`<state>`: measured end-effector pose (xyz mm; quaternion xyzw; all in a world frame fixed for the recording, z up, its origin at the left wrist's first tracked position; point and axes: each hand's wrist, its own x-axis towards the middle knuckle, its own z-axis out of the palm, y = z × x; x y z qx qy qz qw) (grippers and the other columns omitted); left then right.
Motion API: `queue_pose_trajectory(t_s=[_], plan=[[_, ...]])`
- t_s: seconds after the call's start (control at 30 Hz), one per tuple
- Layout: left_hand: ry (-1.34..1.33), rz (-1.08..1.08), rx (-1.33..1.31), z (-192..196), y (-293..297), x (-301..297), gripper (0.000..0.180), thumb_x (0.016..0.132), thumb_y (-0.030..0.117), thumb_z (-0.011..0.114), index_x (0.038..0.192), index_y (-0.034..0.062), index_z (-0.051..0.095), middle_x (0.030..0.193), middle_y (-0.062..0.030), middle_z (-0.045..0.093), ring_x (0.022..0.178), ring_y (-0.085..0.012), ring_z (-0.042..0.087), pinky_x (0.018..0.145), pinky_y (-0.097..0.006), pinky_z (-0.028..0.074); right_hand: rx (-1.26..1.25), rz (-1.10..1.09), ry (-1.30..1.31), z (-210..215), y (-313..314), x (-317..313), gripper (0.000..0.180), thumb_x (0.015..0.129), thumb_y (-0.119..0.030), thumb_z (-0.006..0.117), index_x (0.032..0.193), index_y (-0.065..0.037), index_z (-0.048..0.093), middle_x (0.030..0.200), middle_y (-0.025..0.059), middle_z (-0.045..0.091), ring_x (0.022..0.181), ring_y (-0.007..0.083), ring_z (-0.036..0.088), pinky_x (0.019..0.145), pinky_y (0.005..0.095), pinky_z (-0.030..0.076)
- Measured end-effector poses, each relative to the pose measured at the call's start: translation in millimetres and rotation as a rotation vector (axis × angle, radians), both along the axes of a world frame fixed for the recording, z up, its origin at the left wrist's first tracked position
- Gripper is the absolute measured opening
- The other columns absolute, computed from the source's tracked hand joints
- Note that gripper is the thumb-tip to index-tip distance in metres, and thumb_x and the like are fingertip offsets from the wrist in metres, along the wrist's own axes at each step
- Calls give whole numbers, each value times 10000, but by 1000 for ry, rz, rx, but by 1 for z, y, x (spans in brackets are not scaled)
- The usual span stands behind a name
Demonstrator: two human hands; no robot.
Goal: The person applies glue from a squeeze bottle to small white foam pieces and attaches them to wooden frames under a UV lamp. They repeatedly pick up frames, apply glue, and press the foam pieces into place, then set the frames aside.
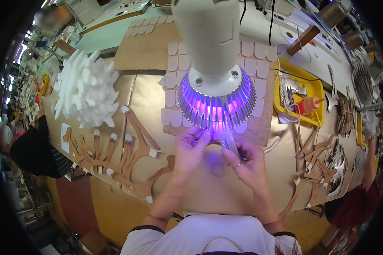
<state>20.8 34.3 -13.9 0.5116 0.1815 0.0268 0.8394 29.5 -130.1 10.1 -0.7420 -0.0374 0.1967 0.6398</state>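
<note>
View from above a person's own two hands, meeting at the middle of a tan desk (pixel 208 191) under a lamp (pixel 215 63) that glows violet. The left hand (pixel 190 148) has its fingers curled, the fingertips pinched around the near-left end of a small pale strip (pixel 230 142). The right hand (pixel 244 161) is also curled, thumb and forefinger closed on the same strip further along; a ring shows on one finger. The strip is lit purple, held just above the desk and directly below the lamp's ribbed rim. Its long axis runs slantwise, from upper left near the lamp to lower right toward the right hand; its exact ends are hidden by the fingers.

Behind the lamp lies a board covered with rows of pale rounded pieces (pixel 174 80). To the left sit a white spiky heap (pixel 86 87) and brown forked cutouts (pixel 127 157) with white tips. To the right stands a yellow tray (pixel 308 80) holding an orange bottle (pixel 310 104), near more brown cutouts (pixel 319 165).
</note>
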Motion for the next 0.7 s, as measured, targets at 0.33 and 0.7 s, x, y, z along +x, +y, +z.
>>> queue_pose_trajectory(t_s=[0.33, 0.7], plan=[[37, -5, 70, -5, -6, -1, 276, 899, -5, 561, 1161, -84, 521, 1064, -138, 635, 918, -163, 638, 808, -295, 548, 79, 5, 4, -5, 3, 15, 198, 856, -168, 693, 906, 18, 648, 671, -3, 592, 616, 43, 465, 545, 233, 393], [33, -71, 126, 3, -5, -6, 362, 911, 9, 555, 1262, -62, 499, 1111, -126, 634, 965, -163, 637, 834, -296, 550, 85, 0, 42, -7, 0, 13, 206, 857, -179, 696, 899, 16, 643, 658, 3, 567, 609, 51, 445, 537, 237, 377]])
